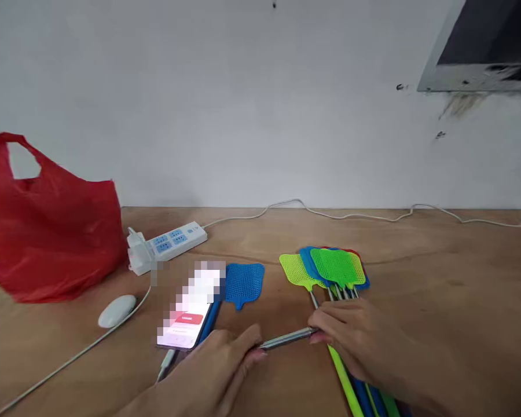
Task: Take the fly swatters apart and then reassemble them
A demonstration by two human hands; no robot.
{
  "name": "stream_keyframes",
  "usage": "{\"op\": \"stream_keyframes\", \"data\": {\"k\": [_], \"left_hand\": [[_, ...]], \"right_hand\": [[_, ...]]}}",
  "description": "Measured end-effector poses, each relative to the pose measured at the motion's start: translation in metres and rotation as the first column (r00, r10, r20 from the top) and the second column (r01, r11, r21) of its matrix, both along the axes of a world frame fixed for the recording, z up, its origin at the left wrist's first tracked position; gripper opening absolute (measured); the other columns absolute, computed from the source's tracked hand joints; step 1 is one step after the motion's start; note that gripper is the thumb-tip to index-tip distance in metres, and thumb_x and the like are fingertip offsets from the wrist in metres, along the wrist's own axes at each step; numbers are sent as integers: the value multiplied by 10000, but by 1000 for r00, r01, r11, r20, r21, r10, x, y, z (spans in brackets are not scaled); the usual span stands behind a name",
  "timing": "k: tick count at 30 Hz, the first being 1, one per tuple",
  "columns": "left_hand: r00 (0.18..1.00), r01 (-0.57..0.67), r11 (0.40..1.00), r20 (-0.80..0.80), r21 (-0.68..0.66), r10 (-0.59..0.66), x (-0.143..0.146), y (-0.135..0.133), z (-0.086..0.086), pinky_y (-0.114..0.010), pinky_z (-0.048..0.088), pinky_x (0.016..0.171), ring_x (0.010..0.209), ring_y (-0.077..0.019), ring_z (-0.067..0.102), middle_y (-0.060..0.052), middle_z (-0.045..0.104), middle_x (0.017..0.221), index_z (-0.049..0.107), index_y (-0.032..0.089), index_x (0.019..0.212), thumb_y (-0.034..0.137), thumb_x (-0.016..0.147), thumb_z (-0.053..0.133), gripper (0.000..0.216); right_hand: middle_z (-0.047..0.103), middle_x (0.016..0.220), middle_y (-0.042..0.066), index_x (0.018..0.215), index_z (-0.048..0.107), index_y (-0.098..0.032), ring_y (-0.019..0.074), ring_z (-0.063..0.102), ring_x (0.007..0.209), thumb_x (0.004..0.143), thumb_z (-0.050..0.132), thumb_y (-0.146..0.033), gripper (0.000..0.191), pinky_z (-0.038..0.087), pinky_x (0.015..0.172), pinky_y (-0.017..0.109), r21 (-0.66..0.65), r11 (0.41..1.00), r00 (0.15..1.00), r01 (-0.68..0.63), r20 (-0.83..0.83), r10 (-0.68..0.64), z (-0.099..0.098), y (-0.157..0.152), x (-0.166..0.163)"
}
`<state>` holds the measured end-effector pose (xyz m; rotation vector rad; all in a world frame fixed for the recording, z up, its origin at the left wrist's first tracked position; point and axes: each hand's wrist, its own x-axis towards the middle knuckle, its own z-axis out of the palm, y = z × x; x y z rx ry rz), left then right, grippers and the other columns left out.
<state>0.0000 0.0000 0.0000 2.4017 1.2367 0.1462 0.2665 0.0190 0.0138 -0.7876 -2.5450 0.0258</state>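
My left hand and my right hand pinch the two ends of a short silver metal rod that lies just above the wooden table. My right hand rests over the handles of a bunch of fly swatters with green, yellow-green, blue and red heads. A loose blue swatter head lies between the hands, further back. A phone with a lit screen lies just beyond my left hand.
A red plastic bag stands at the far left. A white power strip with its cable runs along the wall. A white oval mouse-like object and a thin cable lie near the front left.
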Motion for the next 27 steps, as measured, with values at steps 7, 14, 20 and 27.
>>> {"op": "stream_keyframes", "data": {"k": [7,14,20,27], "left_hand": [[999,-13,1000,32,-11,14,-1,-3,-6,-297,338,595,674,-200,566,-13,598,772,512,238,924,460,1071,189,418],[997,-44,998,64,-36,46,-4,-2,-9,-290,362,635,740,-197,593,-4,619,808,513,245,933,443,1070,235,368],[1000,-20,999,-2,-27,20,4,-3,-10,-297,321,570,652,-200,569,-14,614,758,522,235,944,376,1053,262,315],[997,-72,994,19,-78,74,21,0,3,-301,380,653,769,-213,622,-29,657,828,550,223,916,393,1045,258,361]], "right_hand": [[656,741,14,857,579,-214,181,607,640,1063,330,-299,334,387,574,303,-129,992,995,19,96,-6,-9,4,8],[658,793,26,904,604,-213,180,609,696,1053,363,-264,288,396,612,293,-168,986,996,5,84,9,-13,13,24],[626,736,44,831,585,-225,202,599,661,1011,326,-155,323,397,585,317,-148,989,996,13,89,1,-13,6,14],[723,885,37,981,666,-205,180,664,779,1043,429,-328,275,475,675,286,-221,975,998,30,-51,-42,-8,21,25]]}}
